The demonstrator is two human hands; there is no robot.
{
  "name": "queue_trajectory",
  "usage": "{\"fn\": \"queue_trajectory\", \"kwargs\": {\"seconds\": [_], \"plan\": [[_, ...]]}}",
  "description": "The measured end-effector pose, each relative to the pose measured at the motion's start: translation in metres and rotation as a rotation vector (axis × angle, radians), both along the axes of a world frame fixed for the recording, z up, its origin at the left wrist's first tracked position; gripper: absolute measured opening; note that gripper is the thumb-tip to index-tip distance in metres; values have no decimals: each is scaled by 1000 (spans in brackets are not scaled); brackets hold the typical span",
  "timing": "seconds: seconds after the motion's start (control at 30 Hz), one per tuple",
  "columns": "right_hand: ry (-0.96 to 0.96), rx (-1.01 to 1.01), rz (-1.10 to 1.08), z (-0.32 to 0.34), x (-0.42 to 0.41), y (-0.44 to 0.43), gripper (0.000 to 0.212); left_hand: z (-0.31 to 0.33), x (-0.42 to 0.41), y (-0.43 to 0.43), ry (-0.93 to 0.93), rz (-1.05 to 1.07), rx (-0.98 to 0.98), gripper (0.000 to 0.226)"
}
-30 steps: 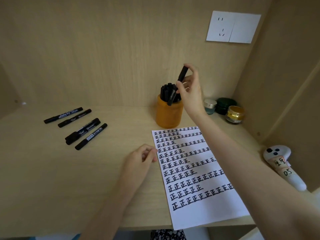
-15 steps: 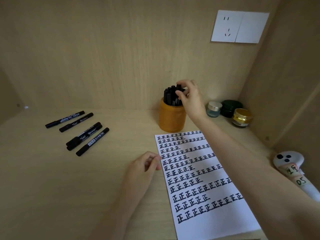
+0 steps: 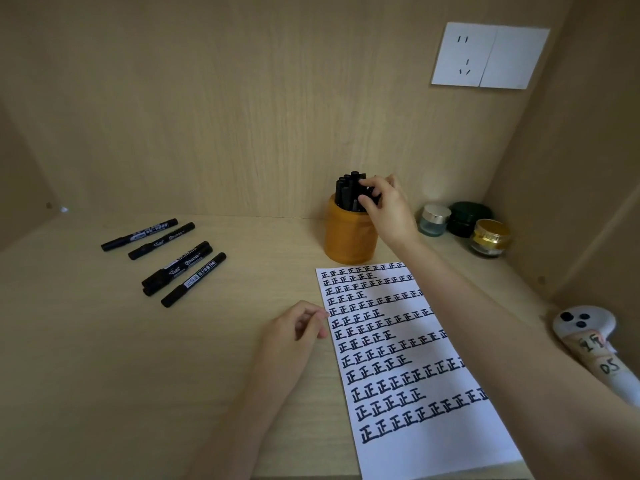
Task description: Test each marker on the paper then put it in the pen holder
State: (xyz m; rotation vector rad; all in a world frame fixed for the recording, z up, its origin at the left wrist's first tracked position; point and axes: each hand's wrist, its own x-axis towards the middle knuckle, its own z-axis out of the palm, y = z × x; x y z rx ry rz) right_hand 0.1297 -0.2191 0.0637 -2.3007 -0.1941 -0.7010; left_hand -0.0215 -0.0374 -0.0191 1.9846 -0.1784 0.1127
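Observation:
An orange pen holder point(image 3: 349, 237) stands at the back of the wooden desk, packed with several black markers point(image 3: 346, 192). My right hand point(image 3: 388, 209) is at its top, thumb and fingers pinching a marker that stands down in the holder with the others. A white paper point(image 3: 433, 445) covered in rows of black test marks lies in front of the holder. My left hand point(image 3: 294, 332) rests on the desk with loosely curled fingers, fingertips touching the paper's left edge. Several capped black markers point(image 3: 193, 279) lie on the desk at the left.
Three small jars point(image 3: 490, 237) sit in the back right corner. A white controller point(image 3: 588, 337) lies against the right wall. A wall socket point(image 3: 488, 55) is high on the back panel. Wooden walls close in the desk on three sides.
My right hand has lowered the marker from above the holder down among the other markers. My left hand has stayed at the paper's edge.

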Motion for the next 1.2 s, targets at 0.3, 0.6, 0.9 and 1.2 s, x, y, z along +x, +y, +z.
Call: {"fn": "queue_trajectory", "kwargs": {"seconds": [0.3, 0.6, 0.9, 1.2], "plan": [[-36, 79, 41, -20, -32, 1, 43, 2, 0, 6, -19, 79, 24, 15], [282, 114, 230, -46, -99, 26, 16, 5, 24, 73, -225, 392, 443, 22], [376, 185, 296, -58, -135, 32, 17, -3, 46, 127, -86, 545, 770, 42], [405, 258, 304, -60, -153, 27, 15, -4, 25, 108, -122, 477, 379, 31]]}}
